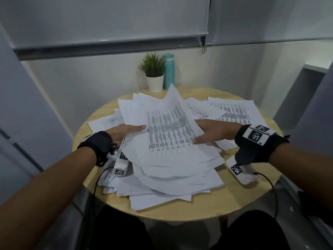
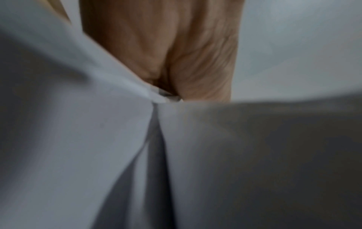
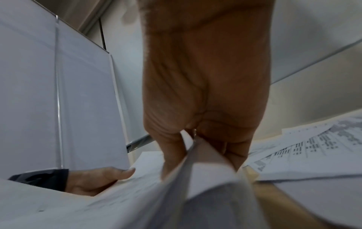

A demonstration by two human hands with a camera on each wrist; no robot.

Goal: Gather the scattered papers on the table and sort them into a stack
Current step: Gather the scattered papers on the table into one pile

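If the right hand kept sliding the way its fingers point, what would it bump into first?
The right hand grips the papers, so more of that pile; past it, probably the left hand facing it, though depth is unclear.

The papers (image 1: 169,141) are white, many printed with dark grey columns in ruled grids. The table (image 1: 234,204) is pale wood. At its far edge, a green plant (image 1: 152,64) sits in a white pot (image 1: 155,83) beside a teal bottle (image 1: 168,71). Black wrist straps (image 1: 97,145) bear black-and-white square markers (image 1: 255,136).
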